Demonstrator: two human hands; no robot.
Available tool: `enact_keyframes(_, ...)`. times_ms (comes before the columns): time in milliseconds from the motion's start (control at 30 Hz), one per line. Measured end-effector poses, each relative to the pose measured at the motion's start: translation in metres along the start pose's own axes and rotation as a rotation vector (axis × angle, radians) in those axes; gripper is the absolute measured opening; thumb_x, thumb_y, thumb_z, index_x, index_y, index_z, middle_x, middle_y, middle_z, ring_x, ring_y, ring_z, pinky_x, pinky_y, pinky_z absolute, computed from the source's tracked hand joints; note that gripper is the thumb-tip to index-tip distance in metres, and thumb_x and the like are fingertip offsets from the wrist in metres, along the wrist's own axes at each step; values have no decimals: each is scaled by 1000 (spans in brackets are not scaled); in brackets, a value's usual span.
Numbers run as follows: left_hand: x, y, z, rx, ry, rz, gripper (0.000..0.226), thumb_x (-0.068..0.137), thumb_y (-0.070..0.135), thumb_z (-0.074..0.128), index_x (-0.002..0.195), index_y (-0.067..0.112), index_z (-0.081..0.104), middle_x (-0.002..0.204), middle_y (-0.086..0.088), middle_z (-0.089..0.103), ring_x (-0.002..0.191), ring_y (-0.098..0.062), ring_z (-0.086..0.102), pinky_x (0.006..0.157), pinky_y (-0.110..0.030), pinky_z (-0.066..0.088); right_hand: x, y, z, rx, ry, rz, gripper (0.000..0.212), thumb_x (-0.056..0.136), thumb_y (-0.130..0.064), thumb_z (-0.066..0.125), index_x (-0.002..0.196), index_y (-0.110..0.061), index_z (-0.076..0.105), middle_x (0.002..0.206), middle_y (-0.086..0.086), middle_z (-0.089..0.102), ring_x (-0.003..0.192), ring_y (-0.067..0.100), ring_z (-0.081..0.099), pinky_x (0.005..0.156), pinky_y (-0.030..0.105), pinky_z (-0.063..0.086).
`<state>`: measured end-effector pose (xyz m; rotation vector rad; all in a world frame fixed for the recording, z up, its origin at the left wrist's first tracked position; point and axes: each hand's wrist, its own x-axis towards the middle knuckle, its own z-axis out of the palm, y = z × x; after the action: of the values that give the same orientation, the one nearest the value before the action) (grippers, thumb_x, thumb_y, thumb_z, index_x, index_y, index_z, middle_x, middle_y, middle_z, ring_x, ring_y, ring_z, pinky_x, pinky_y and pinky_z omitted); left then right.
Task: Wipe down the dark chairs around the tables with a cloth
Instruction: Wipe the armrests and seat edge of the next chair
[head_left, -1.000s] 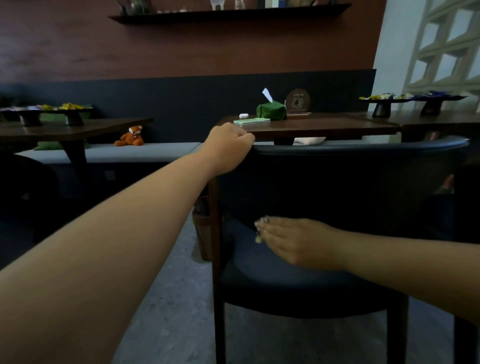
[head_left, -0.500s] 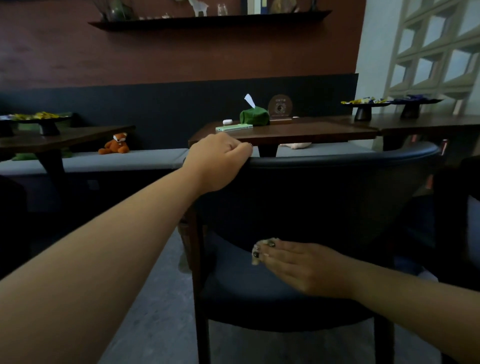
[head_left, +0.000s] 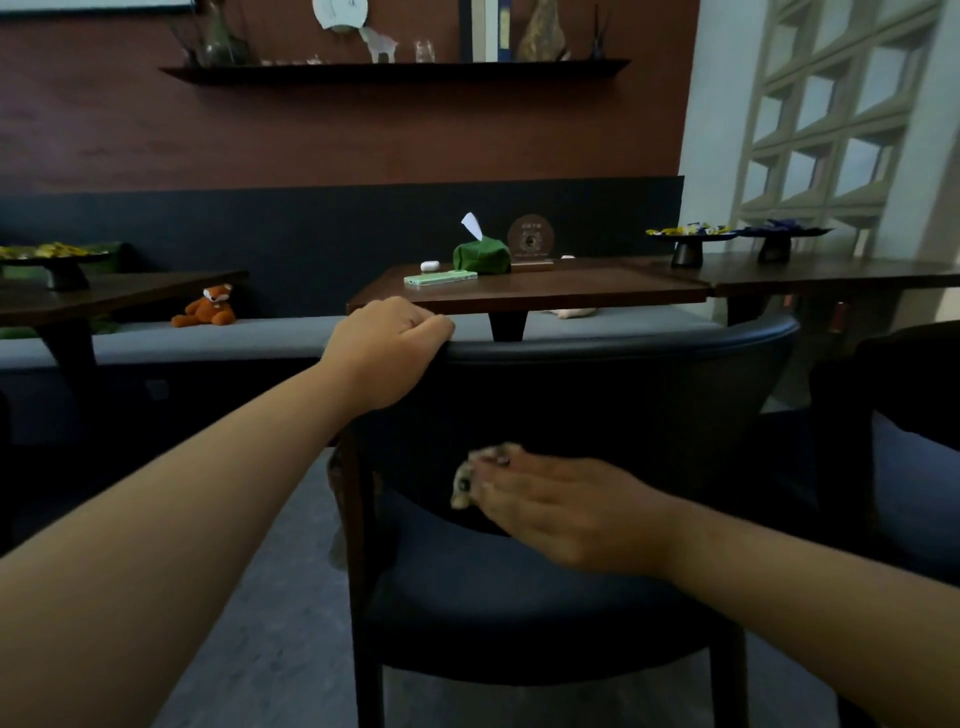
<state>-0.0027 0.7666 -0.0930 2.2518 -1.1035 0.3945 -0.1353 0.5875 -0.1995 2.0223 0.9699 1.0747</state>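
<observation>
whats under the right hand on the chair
A small pale cloth pokes out past the fingertips of the right hand, pressed flat against the dark chair where backrest meets seat. Most of the cloth is covered by the hand, so its full shape is hidden.

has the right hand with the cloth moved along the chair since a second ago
Cannot tell. The right hand presses the small pale cloth at the dark padded chair where backrest meets seat, much as before; the camera itself shifted.

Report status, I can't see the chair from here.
Left hand grips chair backrest top. Right hand presses cloth against backrest. Nothing in the way.
</observation>
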Motion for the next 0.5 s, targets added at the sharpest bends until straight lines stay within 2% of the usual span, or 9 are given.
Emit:
enact_keyframes(67,0,0,0,0,-8,7,51,88,45,35,68,5,58,61,-9,53,61,-28,53,58,-40,40,-2,-4,3,26,8,25,27,95,-6,53,120,-1,65,127,12,61,128,26,50,108,37,39)
enact_keyframes(133,2,0,-3,-22,-65,-17,48,96,38,41,73,0,60,68,-17,60,67,-34,58,63,-47,46,-4,-5,1,46,58,128,29,97,-5,53,125,-2,61,133,13,57,133,27,44,109,38,38)
enact_keyframes(200,8,3,-9,-1,-152,-42,44,96,39,46,75,6,67,73,-14,65,72,-31,62,71,-47,50,-6,-5,-3,51,139,236,31,97,-6,54,128,-3,59,137,13,53,137,27,39,110,39,36)
enact_keyframes(267,17,16,-13,52,-262,-70,41,94,46,50,71,21,73,74,-2,68,75,-20,64,73,-40,51,-14,-3,-9,30,208,319,34,96,-7,57,130,-5,55,139,12,50,137,26,38,112,40,35)
enact_keyframes(333,29,40,-10,84,-369,-59,40,94,51,49,68,32,73,83,2,69,81,-15,65,75,-32,50,-29,2,-13,-7,286,416,36,95,-7,58,131,-6,53,140,11,48,137,26,39,113,41,33)
enact_keyframes(400,41,72,1,79,-451,-2,41,97,51,43,69,35,68,95,-1,69,89,-16,64,76,-26,46,-38,2,-15,-26,344,568,36,97,-7,53,133,-7,51,139,12,48,136,27,39,114,42,31)
enact_keyframes(500,63,126,32,30,-543,39,48,97,58,34,89,30,71,96,9,68,88,-7,63,74,-20,43,-45,-6,-4,-42,485,810,36,100,-2,41,135,-5,44,141,13,46,136,29,38,114,43,30)
